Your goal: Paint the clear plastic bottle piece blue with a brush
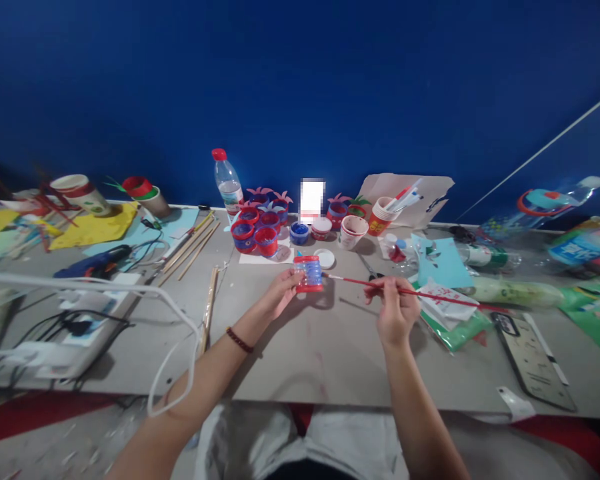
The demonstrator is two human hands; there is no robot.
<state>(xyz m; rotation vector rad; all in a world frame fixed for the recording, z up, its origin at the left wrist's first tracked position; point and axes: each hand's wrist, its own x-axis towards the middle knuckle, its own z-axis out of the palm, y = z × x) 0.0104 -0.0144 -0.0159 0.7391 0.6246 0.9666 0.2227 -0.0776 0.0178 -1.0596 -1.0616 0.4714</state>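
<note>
My left hand (283, 291) is closed around a small clear plastic cup (309, 274), painted red at both ends and blue in between. It is held on its side above the table. In my right hand (396, 308) is a long red paintbrush (450, 298), its tip close to the cup's right side; whether they touch I cannot tell. Just behind are an open jar of blue paint (299, 233), a second jar (322, 228) with a pale, reddish top, and a white round lid (325, 259). Several red-and-blue painted cups (243, 237) stand on white paper to the left.
A water bottle (229, 183) stands by the blue wall. Paper cups (353, 231) and scissors (373, 272) lie behind my right hand. At right is a phone (534, 360); at left, wooden sticks (193, 247), a glue gun (94, 260) and a power strip (95, 327) whose white cable crosses my left arm.
</note>
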